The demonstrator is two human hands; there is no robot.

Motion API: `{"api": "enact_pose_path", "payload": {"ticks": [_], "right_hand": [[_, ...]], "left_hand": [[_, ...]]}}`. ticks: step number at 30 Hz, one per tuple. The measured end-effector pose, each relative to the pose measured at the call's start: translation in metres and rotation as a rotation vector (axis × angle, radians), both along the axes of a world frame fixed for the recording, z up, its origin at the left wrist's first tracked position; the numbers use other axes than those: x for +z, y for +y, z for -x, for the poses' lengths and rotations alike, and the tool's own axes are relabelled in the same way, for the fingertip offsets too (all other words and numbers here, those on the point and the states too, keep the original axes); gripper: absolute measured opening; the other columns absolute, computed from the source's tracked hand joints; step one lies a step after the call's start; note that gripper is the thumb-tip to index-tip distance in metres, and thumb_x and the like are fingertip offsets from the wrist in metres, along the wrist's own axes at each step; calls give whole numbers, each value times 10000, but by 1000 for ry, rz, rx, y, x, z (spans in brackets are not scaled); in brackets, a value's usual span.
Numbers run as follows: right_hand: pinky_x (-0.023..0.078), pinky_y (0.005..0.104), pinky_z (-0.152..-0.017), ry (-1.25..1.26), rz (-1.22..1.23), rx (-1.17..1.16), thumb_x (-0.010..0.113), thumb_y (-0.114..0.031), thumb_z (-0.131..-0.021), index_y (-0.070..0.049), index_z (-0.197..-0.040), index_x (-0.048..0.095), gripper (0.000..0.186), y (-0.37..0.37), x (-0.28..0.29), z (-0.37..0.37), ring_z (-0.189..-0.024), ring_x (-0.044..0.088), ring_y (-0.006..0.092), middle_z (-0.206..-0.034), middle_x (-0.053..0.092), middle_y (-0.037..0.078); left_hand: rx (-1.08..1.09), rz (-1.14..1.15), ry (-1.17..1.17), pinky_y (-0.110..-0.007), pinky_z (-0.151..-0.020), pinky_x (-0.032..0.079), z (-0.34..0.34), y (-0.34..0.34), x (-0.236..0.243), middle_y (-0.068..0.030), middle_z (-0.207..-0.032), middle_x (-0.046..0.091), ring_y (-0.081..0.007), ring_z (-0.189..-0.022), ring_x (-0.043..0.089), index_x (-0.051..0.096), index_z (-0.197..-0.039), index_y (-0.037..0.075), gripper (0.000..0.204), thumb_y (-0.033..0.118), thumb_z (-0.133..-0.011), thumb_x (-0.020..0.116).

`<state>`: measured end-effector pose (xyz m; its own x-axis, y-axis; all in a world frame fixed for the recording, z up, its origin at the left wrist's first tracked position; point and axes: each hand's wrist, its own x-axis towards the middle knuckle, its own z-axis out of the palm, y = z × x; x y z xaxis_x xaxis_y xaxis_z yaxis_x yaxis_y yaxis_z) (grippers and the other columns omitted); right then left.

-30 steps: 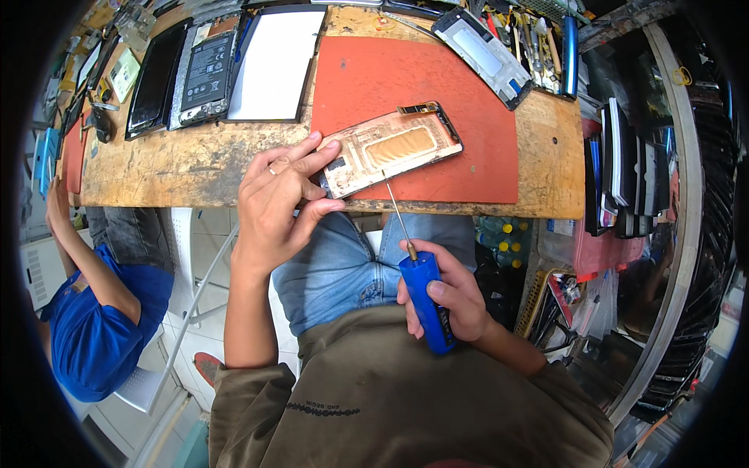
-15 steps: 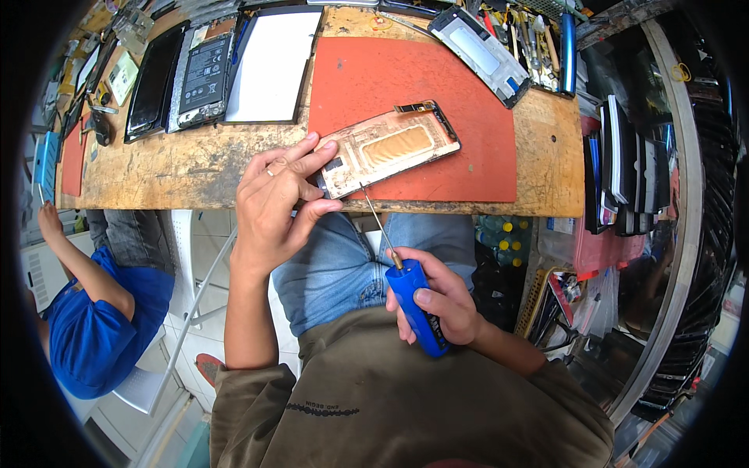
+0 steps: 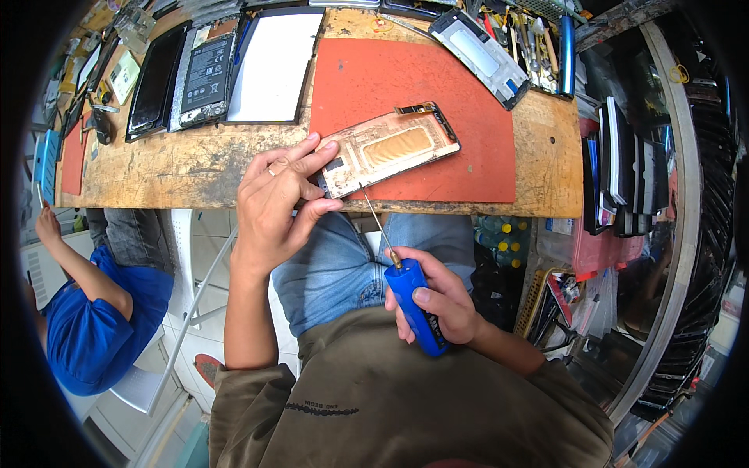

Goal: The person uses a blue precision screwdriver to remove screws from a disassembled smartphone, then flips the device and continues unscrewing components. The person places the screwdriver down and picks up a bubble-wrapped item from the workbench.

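My left hand (image 3: 277, 195) pinches the near left end of a phone screen panel (image 3: 390, 152), its fingers on top and thumb at the lower edge. The panel's copper-coloured inner side faces up, and a short flex cable (image 3: 413, 109) sticks out at its far edge. It is held slanted over the front part of a red mat (image 3: 484, 148). In my right hand (image 3: 445, 300) is a blue electric screwdriver-like tool (image 3: 417, 308) with a long thin metal shaft. The shaft's tip meets the panel's near edge, a little right of my left thumb.
Behind the left hand stand an opened tablet with a black battery (image 3: 204, 82), a dark screen (image 3: 156, 82) and a white panel (image 3: 269, 66). A phone frame (image 3: 480, 58) and a tool tray (image 3: 538, 47) are at the back right. Another person in blue (image 3: 109, 312) sits at left.
Almost nothing differs. The tool's tip stays at the panel's near edge, and both hands hold their places.
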<state>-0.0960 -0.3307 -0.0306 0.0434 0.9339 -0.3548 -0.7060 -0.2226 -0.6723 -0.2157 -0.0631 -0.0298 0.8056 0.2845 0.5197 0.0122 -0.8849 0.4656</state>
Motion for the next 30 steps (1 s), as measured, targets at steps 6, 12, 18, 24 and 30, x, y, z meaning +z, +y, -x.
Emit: {"api": "enact_pose_path", "payload": {"ticks": [6, 12, 18, 24, 30], "right_hand": [[582, 322, -667, 13, 8, -1, 546, -273, -1058, 22, -1598, 213, 699, 0, 0, 0, -708, 684, 219, -1101, 615, 212], [558, 276, -651, 1, -35, 6, 486, -216, -1091, 15, -1606, 214, 626, 0, -1, 1, -709, 668, 152, -1110, 614, 174], [557, 274, -651, -11, -13, 49, 487, -216, -1092, 4, -1609, 216, 624, 1, -3, 3, -720, 670, 151, -1115, 613, 169], [563, 276, -641, 2, -21, 2, 485, -212, -1092, -1, -1610, 217, 620, 1, -4, 3, -722, 675, 156, -1116, 615, 173], [565, 276, -637, 10, -20, 5, 487, -212, -1091, 4, -1606, 220, 619, 1, -3, 2, -720, 674, 157, -1113, 614, 172]], "left_hand": [[-4, 3, 0, -434, -933, 511, 0, 0, 0, -121, -1209, 765, -328, -1235, 690, 561, -774, 73, 327, 255, -816, 829], [-14, 32, 12, -449, -971, 492, 1, 1, -1, -162, -1240, 750, -355, -1275, 663, 535, -798, 77, 343, 261, -826, 823], [-21, 40, 22, -459, -993, 483, 2, 1, -2, -184, -1257, 741, -371, -1291, 652, 517, -808, 79, 354, 264, -836, 817], [-18, 29, 22, -461, -992, 487, 2, 1, -1, -182, -1254, 743, -371, -1288, 654, 515, -806, 78, 353, 253, -829, 821], [-19, 26, 24, -461, -993, 490, 2, 1, -2, -178, -1254, 744, -369, -1287, 655, 515, -803, 76, 354, 250, -824, 823]]}}
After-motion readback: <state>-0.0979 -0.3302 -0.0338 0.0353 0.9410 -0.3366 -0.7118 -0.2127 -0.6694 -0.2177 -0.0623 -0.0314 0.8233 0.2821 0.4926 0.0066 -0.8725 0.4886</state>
